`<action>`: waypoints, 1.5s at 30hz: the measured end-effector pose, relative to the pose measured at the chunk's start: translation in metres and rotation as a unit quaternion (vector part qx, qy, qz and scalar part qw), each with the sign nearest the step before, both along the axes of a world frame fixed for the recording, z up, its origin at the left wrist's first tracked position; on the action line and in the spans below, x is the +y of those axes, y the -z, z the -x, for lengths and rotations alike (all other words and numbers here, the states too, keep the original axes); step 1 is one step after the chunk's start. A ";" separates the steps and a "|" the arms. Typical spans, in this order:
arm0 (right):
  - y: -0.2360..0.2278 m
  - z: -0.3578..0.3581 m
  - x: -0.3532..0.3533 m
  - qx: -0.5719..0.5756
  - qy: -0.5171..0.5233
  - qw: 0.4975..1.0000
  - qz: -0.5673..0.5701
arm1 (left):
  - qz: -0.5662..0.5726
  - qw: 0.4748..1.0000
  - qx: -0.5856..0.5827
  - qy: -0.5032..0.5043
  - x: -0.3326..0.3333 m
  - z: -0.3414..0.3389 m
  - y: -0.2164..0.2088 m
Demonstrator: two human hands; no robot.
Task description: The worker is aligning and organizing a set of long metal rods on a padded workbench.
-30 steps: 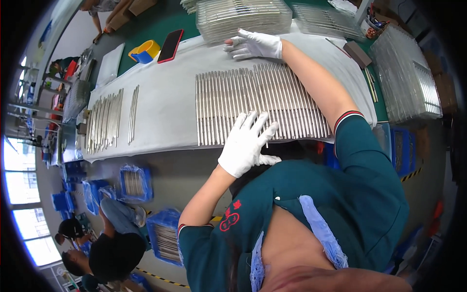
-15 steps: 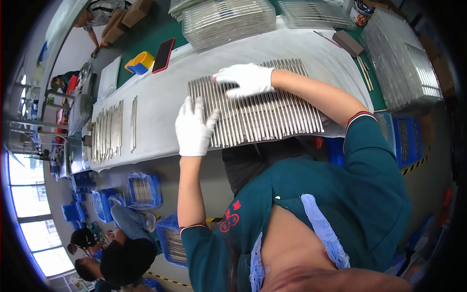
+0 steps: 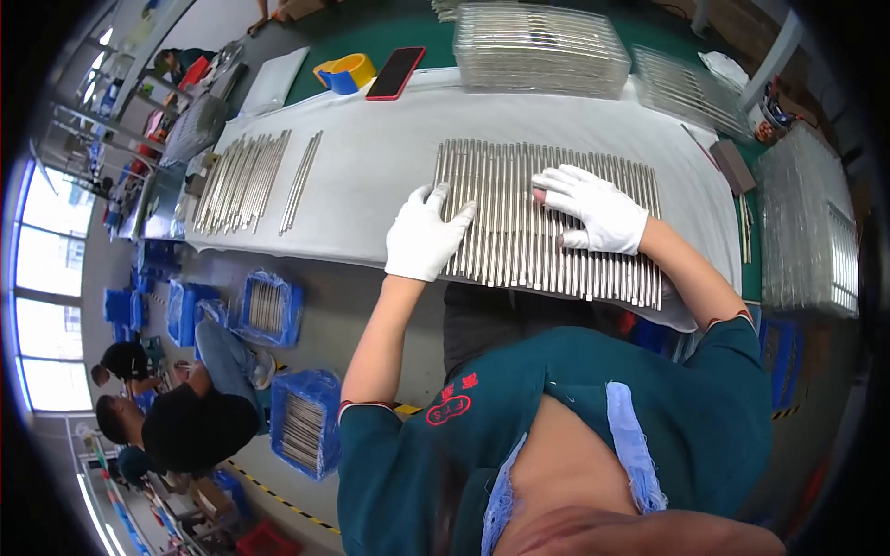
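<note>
Across mid-frame, my left hand (image 3: 422, 239) and right hand (image 3: 598, 211), fingers extended and unclenched, rest against metal rods (image 3: 505, 236), apparently keeping them aligned.

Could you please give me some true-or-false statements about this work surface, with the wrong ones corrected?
1. The right hand is over the large row of metal rods. True.
2. The left hand is bare. False: it is gloved in white.
3. The phone lies to the right of the yellow and blue rolls. True.
4. The smaller groups of rods lie to the right of the large row. False: they lie to its left.
5. The stack of clear trays stands beyond the large row, farther from the person. True.
</note>
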State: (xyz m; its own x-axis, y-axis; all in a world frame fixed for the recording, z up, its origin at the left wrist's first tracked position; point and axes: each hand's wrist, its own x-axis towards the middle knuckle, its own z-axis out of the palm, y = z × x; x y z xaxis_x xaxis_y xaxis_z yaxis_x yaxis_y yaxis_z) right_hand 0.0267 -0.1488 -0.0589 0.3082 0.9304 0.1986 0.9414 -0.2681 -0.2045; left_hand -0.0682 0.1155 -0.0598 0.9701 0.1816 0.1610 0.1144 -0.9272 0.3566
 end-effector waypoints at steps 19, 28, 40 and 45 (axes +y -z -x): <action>0.002 -0.047 -0.016 -0.072 0.243 0.932 -0.258 | -0.075 0.988 -0.126 -0.045 0.138 -0.012 0.022; 0.013 -0.042 -0.008 -0.051 0.223 0.951 -0.208 | -0.111 0.989 -0.097 0.003 0.017 0.023 0.012; -0.013 -0.050 0.066 0.339 0.113 0.931 -0.076 | -0.143 0.964 -0.100 0.200 0.049 0.067 0.014; 0.007 -0.099 0.163 0.511 0.044 0.844 -0.159 | -0.129 0.952 -0.091 0.264 0.055 0.040 0.015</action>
